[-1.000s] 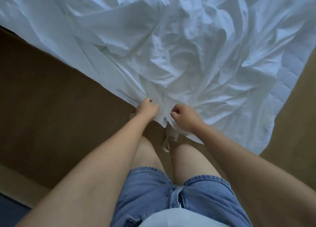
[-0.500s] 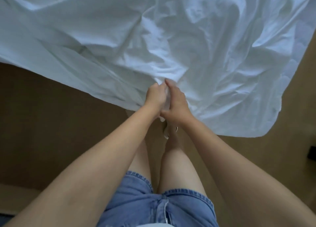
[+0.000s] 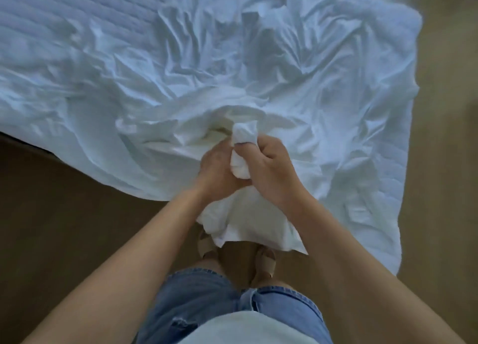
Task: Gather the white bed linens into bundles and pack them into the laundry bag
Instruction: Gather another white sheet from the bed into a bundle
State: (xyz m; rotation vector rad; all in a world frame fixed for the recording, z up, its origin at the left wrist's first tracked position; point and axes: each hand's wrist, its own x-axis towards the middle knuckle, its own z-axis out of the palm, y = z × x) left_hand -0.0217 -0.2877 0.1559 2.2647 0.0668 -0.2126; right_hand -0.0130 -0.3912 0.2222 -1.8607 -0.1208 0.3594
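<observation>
A crumpled white bed sheet (image 3: pixel 258 79) covers most of the bed ahead of me, and its near edge hangs over the bed's side. My right hand (image 3: pixel 269 170) grips a bunched fold of the sheet that sticks up above my fingers. My left hand (image 3: pixel 216 170) presses against that bunch from the left, its fingers curled into the cloth. A gathered lump of sheet (image 3: pixel 245 227) hangs below both hands. No laundry bag is in view.
A quilted white mattress pad (image 3: pixel 64 9) shows at the upper left where the sheet is pulled back. Brown carpet (image 3: pixel 64 227) lies on both sides of the bed. My legs in denim shorts and my sandalled feet (image 3: pixel 263 263) stand below the hands.
The sheet was lifted and pulled toward me, then bunched. My hands, apart on the edge a second ago, came together and now hold a wad of it, with more cloth gathered below.
</observation>
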